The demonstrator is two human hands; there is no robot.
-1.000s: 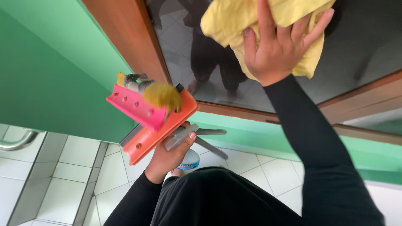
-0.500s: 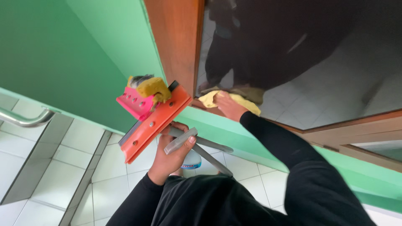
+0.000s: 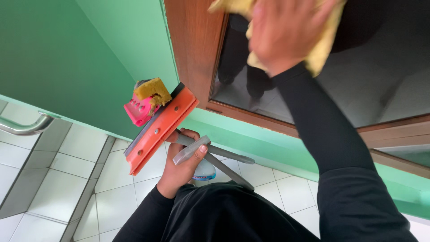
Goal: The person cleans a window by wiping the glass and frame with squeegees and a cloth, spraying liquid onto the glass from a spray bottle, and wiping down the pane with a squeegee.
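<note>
My right hand (image 3: 286, 33) presses a yellow cloth (image 3: 320, 49) flat against the dark window glass (image 3: 380, 76) near the top of the view; the hand is blurred. My left hand (image 3: 181, 166) hangs lower, gripping the grey handles of an orange squeegee (image 3: 159, 130) and a pink scrubber with a yellow sponge (image 3: 145, 101). A spray bottle (image 3: 204, 170) shows partly behind that hand. Both arms wear black sleeves.
A brown wooden frame (image 3: 197, 54) borders the glass, set in a green wall (image 3: 67, 58). A metal rail (image 3: 22, 127) juts in at the left. White floor tiles (image 3: 53, 179) lie below. The glass reflects a dark figure.
My right hand with the cloth has swept from the lower left corner of the glass up to the top. The left hand and its tools have stayed nearly still.
</note>
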